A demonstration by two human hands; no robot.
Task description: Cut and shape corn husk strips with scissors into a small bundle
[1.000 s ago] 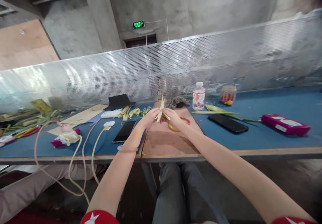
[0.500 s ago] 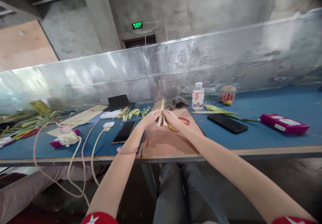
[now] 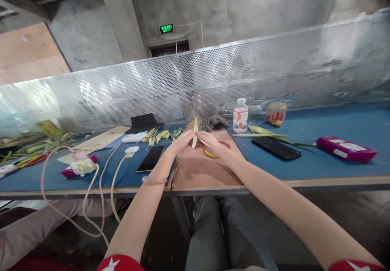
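A pale green-and-cream leaf strip (image 3: 195, 125) stands upright between my two hands, its pointed end up and a flat cream end below. My left hand (image 3: 184, 142) pinches it from the left, its fingers closed. From the right, my right hand (image 3: 208, 141) has closed fingers on the same leaf piece, with a thin pale strip running along them. The fingertips partly hide how the leaf is folded. Scissors with red and yellow handles (image 3: 210, 154) lie on the brown board (image 3: 201, 173), partly behind my right hand. A grey tangle of cord (image 3: 212, 122) lies just beyond.
To the left are a black phone (image 3: 150, 159), a white power strip (image 3: 134, 137), cables, and yellowish leaf scraps (image 3: 163, 136). On the right stand a bottle (image 3: 240, 118) and a jar (image 3: 276, 113), near a long leaf (image 3: 268, 133), another phone (image 3: 276, 148) and a purple pack (image 3: 346, 149).
The cream lower ends, spread in two before, now show as one flat piece with a thin strip by my right hand. Both hands stay nearly in place; more of the scissors shows.
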